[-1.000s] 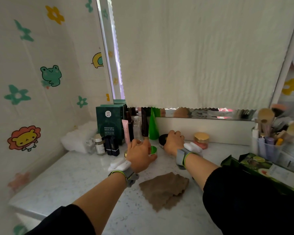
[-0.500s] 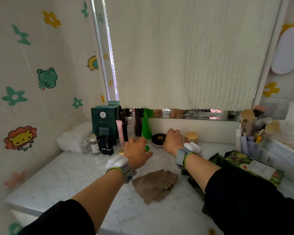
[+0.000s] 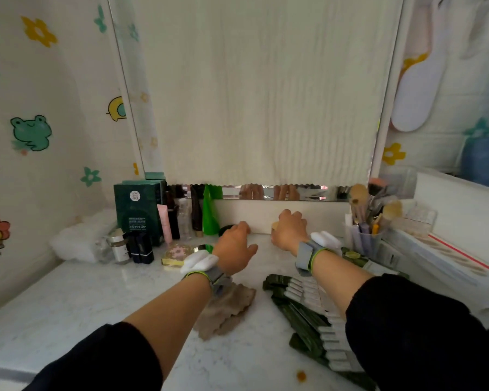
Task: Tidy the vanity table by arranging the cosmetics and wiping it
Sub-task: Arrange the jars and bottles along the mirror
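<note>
my right hand [image 3: 290, 230] is cupped around the gold-lidded jar [image 3: 274, 226] by the mirror ledge now, left hand [image 3: 235, 249] has slid over onto the black compact [image 3: 227, 229], fingers loosely curled. arranging's still going, brown cloth [image 3: 226, 309] waits untouched.

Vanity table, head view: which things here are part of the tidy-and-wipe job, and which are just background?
Job:
- black compact under left hand
- gold-lidded jar under right hand
- brown cloth
- floral palette
- green sachets
- green tube

Background:
- brush cup
- wall stickers
- blind
</note>
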`<act>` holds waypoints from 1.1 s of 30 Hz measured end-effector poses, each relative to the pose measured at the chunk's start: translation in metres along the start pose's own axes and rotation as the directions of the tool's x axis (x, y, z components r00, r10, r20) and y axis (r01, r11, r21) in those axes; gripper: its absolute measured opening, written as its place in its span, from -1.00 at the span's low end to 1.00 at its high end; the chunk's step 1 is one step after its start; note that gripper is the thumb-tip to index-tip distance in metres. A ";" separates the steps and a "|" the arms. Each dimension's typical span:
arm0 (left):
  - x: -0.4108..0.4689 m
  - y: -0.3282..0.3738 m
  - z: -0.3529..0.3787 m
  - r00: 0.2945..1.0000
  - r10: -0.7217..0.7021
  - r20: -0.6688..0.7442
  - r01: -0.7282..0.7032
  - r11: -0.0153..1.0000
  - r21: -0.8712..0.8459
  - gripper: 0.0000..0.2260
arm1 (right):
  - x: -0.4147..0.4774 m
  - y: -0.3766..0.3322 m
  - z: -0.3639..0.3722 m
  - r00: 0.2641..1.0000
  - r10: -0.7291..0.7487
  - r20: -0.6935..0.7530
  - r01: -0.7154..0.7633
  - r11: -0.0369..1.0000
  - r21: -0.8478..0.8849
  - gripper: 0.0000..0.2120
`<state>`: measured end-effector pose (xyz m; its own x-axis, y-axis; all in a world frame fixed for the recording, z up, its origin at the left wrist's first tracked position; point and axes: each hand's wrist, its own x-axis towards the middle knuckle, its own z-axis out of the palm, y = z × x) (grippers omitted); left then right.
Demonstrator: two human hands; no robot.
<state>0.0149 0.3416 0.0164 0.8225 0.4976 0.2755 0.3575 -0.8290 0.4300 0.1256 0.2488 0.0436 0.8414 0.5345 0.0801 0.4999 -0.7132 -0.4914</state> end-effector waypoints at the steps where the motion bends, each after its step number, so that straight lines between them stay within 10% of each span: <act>1: 0.004 0.004 0.005 1.000 0.011 0.010 -0.011 1.000 0.002 -0.68 | 0.003 0.005 -0.001 1.000 0.014 0.001 -0.014 1.000 0.005 -0.56; 10: 0.037 0.026 0.032 0.997 0.025 0.072 -0.026 1.000 0.015 -0.66 | 0.030 0.026 0.003 0.994 0.079 0.075 -0.080 0.997 0.015 -0.29; 33: 0.015 0.021 0.012 0.990 -0.110 0.090 0.123 0.982 -0.144 -0.65 | 0.004 0.007 0.016 0.994 -0.018 0.112 -0.005 0.979 0.202 -0.37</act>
<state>0.0394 0.3286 0.0195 0.8145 0.5611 0.1477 0.3883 -0.7162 0.5799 0.1288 0.2530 0.0271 0.8037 0.5949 -0.0084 0.4441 -0.6092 -0.6570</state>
